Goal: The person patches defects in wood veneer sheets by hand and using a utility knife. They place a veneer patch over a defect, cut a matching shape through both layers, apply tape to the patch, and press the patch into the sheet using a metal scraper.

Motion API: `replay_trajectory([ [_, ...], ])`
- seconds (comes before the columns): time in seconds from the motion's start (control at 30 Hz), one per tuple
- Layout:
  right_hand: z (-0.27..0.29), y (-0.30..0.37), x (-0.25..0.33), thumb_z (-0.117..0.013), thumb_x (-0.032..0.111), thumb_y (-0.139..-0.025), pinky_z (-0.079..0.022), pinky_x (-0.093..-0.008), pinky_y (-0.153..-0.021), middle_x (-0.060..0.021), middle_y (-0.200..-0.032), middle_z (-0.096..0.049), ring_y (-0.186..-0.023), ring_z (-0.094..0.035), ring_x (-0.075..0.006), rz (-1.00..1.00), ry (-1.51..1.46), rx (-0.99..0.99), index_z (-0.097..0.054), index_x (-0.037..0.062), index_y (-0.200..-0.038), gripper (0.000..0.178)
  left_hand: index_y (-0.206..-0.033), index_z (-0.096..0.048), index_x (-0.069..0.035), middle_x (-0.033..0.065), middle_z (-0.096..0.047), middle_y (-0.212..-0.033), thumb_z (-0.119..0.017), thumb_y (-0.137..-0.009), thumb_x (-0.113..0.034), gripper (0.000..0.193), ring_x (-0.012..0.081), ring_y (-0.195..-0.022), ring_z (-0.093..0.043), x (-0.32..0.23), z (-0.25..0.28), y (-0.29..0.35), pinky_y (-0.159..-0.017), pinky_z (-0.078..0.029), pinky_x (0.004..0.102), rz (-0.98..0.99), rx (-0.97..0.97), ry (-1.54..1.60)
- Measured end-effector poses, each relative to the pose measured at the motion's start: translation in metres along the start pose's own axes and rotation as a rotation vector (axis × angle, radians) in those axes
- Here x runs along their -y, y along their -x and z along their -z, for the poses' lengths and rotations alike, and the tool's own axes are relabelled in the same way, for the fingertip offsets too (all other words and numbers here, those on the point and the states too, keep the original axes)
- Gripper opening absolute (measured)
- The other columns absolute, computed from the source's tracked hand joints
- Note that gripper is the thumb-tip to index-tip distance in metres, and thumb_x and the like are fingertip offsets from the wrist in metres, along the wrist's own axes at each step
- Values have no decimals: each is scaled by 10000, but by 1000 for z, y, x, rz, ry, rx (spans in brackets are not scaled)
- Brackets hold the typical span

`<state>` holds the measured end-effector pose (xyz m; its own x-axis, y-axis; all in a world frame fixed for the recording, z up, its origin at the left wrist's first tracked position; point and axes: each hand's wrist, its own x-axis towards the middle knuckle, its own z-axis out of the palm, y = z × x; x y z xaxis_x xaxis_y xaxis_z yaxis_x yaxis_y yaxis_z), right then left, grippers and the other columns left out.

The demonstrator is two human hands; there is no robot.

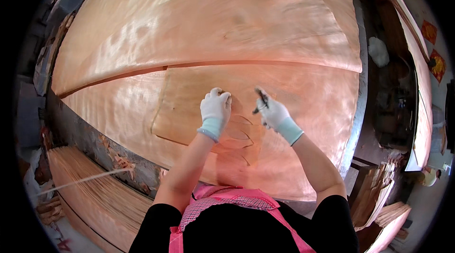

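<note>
Thin, pale orange-brown wood veneer sheets (294,125) lie overlapping on the table in front of me. My left hand (216,107), in a white glove with a light blue cuff, rests on a smaller veneer piece (182,111). Its fingers are curled in at the tips, and what they pinch, if anything, is too small to make out. Gloved the same way, my right hand (275,113) is closed round a small dark hand tool (261,95), whose exact kind does not show clearly. Between and below the hands are several curved cut or torn edges in the veneer.
A larger veneer sheet (246,21) covers the far part of the table, its near edge slightly raised. Stacked veneer (95,191) stands at the lower left, with scraps (122,163) beside it. More stacks (374,191) are at the lower right. A white bag (378,51) lies beyond the right edge.
</note>
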<state>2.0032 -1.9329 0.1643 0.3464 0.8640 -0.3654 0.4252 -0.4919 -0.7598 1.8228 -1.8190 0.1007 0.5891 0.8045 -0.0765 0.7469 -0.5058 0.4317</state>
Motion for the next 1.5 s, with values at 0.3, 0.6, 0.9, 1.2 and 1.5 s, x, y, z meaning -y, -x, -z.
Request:
replay_trajectory([
  [0.3, -39, -14, 9, -505, 124, -922, -576, -423, -727, -209, -943, -715, -770, -716, -309, 27, 318, 266, -258, -35, -1548, 691, -1403, -522, -102, 223, -484, -1341, -635, -893, -115, 523, 370, -1123, -609, 6, -11, -21, -915, -541, 439, 126, -13, 141],
  [0.6, -52, -8, -14, -501, 75, -882, -557, -464, -656, -215, -889, -711, -726, -708, -355, 113, 740, 417, -219, 52, -1581, 754, -1421, -486, -88, 188, -488, -1345, -700, -889, -261, 599, 327, -1164, -576, -5, -16, -18, -908, -543, 430, 177, -59, -13],
  [0.9, 125, -44, -59, -507, 57, -926, -551, -406, -636, -101, -894, -667, -753, -685, -286, 501, 1324, 660, -339, 467, -1518, 740, -1435, -444, -89, 153, -500, -1330, -812, -787, -474, 838, 287, -1094, -604, -19, -5, -24, -841, -551, 405, 217, 11, -76],
  [1.2, 12, -104, 11, -524, 88, -942, -533, -390, -654, -89, -907, -643, -803, -663, -267, 804, 1190, 381, -428, 443, -1473, 646, -1429, -447, -83, 171, -510, -1350, -873, -718, -442, 904, 323, -1114, -621, -15, -4, -30, -881, -563, 415, 270, -16, 50],
  [1.5, 16, -29, -65, -554, 68, -867, -499, -435, -477, -113, -688, -650, -536, -641, -275, 361, 1202, 145, -299, 183, -1583, 768, -1422, -441, -69, 187, -512, -1346, -885, -711, -418, 908, 329, -1148, -604, -19, 0, -28, -926, -544, 415, 272, -28, 30],
])
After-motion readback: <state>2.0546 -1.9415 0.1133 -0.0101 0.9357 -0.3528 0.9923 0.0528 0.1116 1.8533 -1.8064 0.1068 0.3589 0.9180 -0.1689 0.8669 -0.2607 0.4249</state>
